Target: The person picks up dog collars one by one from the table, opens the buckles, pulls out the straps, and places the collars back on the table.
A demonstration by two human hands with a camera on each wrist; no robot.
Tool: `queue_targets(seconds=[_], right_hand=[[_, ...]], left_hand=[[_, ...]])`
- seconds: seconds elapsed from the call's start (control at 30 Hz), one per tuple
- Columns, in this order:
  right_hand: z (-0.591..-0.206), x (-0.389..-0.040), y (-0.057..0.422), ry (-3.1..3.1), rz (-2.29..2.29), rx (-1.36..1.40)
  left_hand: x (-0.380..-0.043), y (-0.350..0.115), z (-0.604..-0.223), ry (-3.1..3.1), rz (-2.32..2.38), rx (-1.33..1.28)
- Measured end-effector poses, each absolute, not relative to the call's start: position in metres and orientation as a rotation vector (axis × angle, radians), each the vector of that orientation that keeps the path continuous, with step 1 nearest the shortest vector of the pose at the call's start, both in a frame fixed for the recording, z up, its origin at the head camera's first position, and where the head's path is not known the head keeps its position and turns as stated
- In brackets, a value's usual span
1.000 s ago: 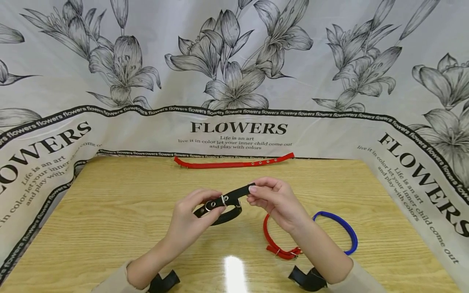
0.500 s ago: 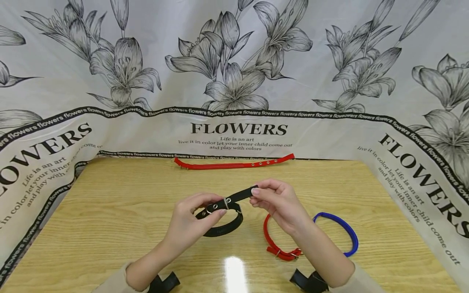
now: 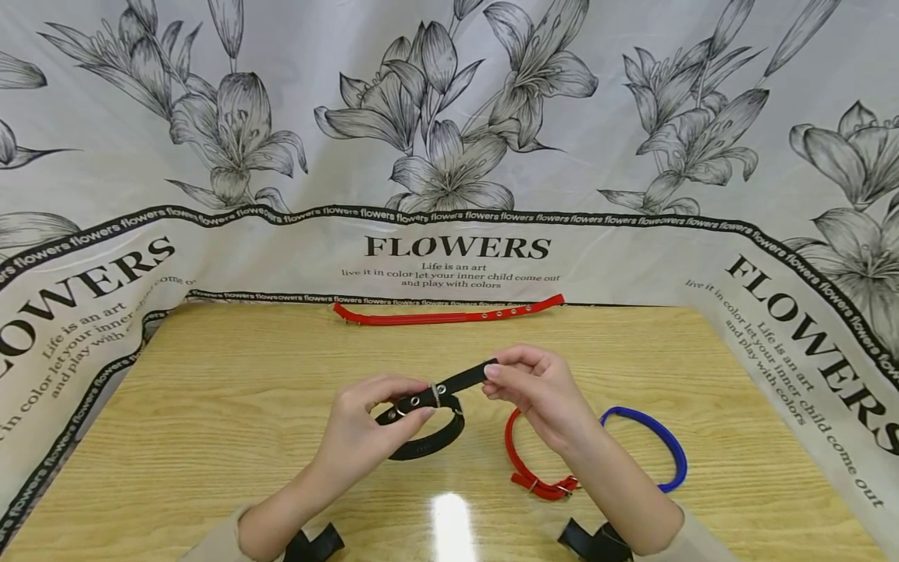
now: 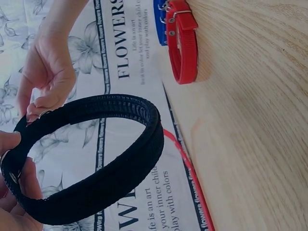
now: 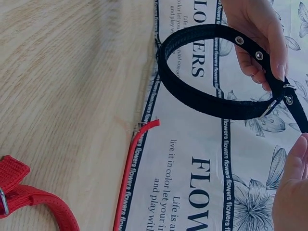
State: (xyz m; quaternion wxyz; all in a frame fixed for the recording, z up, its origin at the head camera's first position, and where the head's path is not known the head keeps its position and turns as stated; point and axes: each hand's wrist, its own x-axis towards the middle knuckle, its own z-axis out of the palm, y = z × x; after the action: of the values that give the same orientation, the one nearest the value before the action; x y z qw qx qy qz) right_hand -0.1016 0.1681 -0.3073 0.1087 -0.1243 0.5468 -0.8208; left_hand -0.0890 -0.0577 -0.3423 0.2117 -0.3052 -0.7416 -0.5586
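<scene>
Head view: the black collar [image 3: 428,447] is held between both hands [image 3: 365,417] [image 3: 537,390].

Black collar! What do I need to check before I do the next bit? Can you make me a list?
1. Left hand holding the black collar: ok.
2. Right hand pinching the loose end: ok.
3. Loose end through the metal loop: ok.
4. Loose end lying flat along the collar: not ok, it sticks out.
5. Pin through a hole: cannot tell, too small to see.
6. Buckled red collar and blue collar apart from the black one: ok, they lie on the table.
</scene>
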Motion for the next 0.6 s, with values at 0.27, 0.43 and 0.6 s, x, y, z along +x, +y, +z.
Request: queue_targets(seconds=[0.27,0.43,0.6], right_hand=[[-0.3066,-0.0986,0.168,1.671,-2.424,-0.355],[-0.3055,-0.0976,0.1681,1.656,-2.442,-0.364],[-0.3019,-0.0986,0.1747,1.624,-2.499,-0.349]], left_hand=[[-0.0846,-0.0591,-0.3388,-2.125,-1.577,-0.833],[-0.0829,-0.0604,-0.3376,-2.153,-1.599,-0.813],[-0.0821,-0.0646,-0.3386,-2.174,-1.598,-0.774]])
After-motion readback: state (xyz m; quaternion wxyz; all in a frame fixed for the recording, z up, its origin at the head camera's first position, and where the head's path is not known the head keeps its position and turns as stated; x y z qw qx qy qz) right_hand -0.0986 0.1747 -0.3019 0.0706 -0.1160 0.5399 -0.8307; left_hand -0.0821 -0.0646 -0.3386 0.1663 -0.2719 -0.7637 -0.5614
